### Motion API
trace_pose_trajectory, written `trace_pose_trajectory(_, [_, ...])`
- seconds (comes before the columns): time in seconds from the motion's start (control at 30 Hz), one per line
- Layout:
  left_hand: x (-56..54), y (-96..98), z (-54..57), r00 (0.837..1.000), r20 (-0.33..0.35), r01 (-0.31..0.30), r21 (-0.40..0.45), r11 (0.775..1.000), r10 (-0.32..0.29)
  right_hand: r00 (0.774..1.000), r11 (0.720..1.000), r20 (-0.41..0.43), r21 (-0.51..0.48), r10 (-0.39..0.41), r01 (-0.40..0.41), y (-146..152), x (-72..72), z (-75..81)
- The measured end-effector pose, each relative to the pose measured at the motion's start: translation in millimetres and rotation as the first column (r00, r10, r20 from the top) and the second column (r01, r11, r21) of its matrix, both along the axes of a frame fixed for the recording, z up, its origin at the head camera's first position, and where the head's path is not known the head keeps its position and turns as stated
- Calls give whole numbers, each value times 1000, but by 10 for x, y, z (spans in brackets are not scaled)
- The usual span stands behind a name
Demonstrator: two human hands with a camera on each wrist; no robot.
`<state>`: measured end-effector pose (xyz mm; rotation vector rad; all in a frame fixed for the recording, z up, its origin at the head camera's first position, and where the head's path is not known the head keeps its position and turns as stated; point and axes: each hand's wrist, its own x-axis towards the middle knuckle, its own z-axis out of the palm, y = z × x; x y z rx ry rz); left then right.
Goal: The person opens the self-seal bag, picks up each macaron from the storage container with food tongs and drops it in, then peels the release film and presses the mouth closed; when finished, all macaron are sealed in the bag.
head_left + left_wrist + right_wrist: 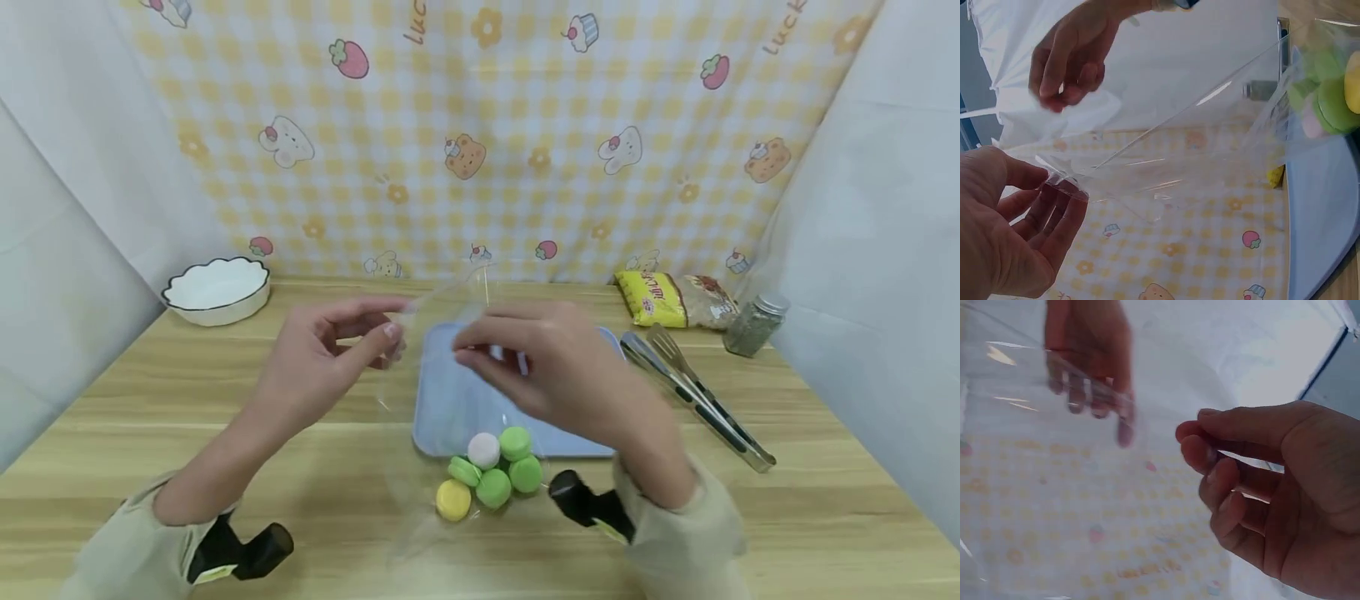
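Note:
A clear plastic bag [1210, 103] hangs in the middle, with several macarons at its bottom: green ones [493, 489], a yellow one [453, 500] and a pale pink one [483, 450]. My left hand [318, 362] pinches the bag's upper edge between thumb and fingers. Close by on the right, my right hand [547, 354] has its fingers curled and the thumb against the index fingertip. No thing shows between those fingertips in the right wrist view, and the left wrist view shows that hand apart from the bag.
Behind the bag lies a light blue tray [476, 400]. Tongs [701, 400] rest right of it, near a yellow packet [663, 302] and a glass jar [753, 327]. A white scalloped dish [217, 292] stands at the back left. A checked cloth [525, 108] hangs behind the table.

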<state>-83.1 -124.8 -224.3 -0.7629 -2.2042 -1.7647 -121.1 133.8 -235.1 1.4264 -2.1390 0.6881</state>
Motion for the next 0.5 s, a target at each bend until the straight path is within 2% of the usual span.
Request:
trace_pose_trajectory(0.07, [23,-5,6,1000,11,21,1,1000,-21,999,1000,-32,-17,9,-9,-275,146,180])
trace_pose_trajectory(0.17, [42,-12,25,999,25,26,10,1000,-26,997,998,-80,-53,18,-22,-484,259,312])
trace_pose_trajectory(0.3, [51,-5,38,1000,-2,0,3,1000,0,994,997,-106,-72,20,-28,-556,283,320])
trace_pose_trajectory(0.5, [115,18,61,992,-122,11,-48,999,-17,992,990,-117,-120,57,-71,-562,288,311])
